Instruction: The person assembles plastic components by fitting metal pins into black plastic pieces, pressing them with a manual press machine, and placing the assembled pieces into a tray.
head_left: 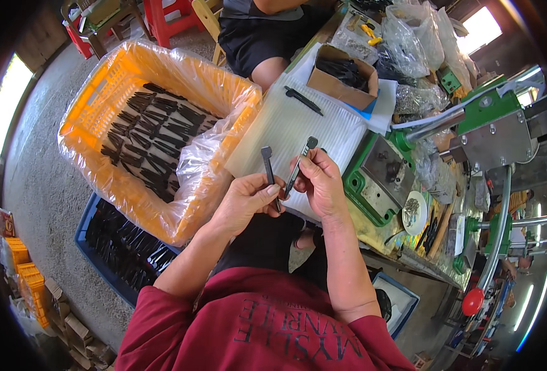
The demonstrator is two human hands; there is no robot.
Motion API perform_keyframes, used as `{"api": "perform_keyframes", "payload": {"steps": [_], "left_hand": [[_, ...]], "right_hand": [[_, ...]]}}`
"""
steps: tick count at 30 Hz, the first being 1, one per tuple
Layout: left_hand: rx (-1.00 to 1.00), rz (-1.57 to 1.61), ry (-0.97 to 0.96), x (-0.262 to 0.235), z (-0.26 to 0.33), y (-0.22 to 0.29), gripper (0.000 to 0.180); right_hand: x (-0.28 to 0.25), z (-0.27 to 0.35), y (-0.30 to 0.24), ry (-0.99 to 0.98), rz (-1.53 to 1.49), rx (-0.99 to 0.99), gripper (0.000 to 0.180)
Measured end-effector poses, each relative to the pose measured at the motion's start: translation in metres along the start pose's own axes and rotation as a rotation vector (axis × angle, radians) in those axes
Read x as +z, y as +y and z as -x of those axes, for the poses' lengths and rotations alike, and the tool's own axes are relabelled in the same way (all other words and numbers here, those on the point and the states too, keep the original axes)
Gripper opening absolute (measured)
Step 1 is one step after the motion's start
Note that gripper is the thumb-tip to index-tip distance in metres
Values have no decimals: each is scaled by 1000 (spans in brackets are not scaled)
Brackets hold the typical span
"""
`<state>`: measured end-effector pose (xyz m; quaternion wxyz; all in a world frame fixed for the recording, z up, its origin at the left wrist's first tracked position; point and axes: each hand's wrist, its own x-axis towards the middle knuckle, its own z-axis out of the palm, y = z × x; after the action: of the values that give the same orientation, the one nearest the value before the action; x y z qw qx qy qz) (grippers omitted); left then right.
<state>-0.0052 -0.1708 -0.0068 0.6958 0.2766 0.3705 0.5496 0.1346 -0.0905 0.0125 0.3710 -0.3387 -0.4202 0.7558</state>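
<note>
My left hand (252, 199) pinches a slim black part with a wider, squarish head (267, 154), head upward. In my right hand (322, 184) is a similar dark part (294, 174), tilted, with a lighter patch below its head. The lower ends of the two parts come close together; my fingers partly hide them, and I cannot tell whether they touch. Both hands are above the edge of a white foam sheet (264, 133). Another black part (304, 100) lies on that sheet, beside a cardboard box (341, 90) of black pieces.
A yellow crate (91, 111) lined with clear plastic holds rows of black parts at the left. Beneath it sits a blue crate (100, 272) of similar parts. To the right are a green-based press (372, 191), a white bowl (414, 212) and a red-knobbed lever (473, 301). A person (267, 37) sits opposite.
</note>
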Motion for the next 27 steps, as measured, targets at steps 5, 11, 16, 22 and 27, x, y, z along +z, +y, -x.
{"api": "perform_keyframes", "payload": {"steps": [5, 11, 16, 22, 27], "left_hand": [[-42, 38, -29, 8, -5, -4, 21], [-67, 31, -46, 13, -7, -9, 20], [-98, 48, -59, 19, -10, -8, 20], [-106, 16, -82, 23, -12, -8, 18], [-105, -29, -103, 23, -13, -10, 16]], "right_hand": [[-8, 8, 3, 29, -10, -20, 15], [-17, 16, 4, 26, -90, -18, 13], [-21, 19, 8, 21, -122, -25, 15], [-21, 21, 9, 17, -148, -35, 17], [-21, 22, 10, 23, -164, -25, 17]]}}
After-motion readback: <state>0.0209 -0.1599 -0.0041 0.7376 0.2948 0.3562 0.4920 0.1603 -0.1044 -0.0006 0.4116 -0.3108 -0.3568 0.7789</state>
